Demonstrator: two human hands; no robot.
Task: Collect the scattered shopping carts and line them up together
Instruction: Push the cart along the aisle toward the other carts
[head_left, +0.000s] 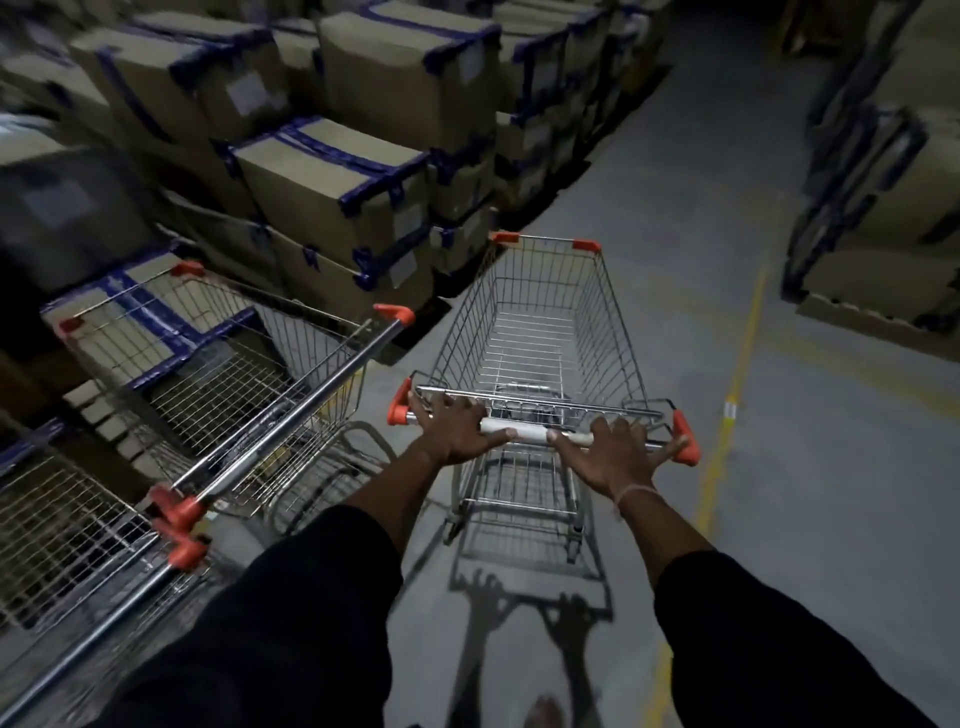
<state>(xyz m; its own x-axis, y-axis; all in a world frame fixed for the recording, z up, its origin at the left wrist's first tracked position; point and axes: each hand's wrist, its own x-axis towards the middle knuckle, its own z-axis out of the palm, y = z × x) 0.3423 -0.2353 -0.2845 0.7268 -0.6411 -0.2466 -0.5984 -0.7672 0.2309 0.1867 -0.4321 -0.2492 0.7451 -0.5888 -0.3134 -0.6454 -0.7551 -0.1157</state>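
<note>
Stacked cardboard boxes (332, 171) with blue tape fill the left side; more boxes (883, 208) stand at right, with the grey floor (675, 208) aisle and its yellow line (737, 374) between. Three shopping carts counted — the pushed cart (535, 332) in mid-aisle, a second cart (223, 374) just left of it against the boxes, a third cart (62, 551) at the lower left edge, handle ends close together. Two hands on the pushed cart's handle bar (524, 432) — left hand (452, 426) and right hand (618, 454) both pressing with fingers spread, thumbs under the bar.
</note>
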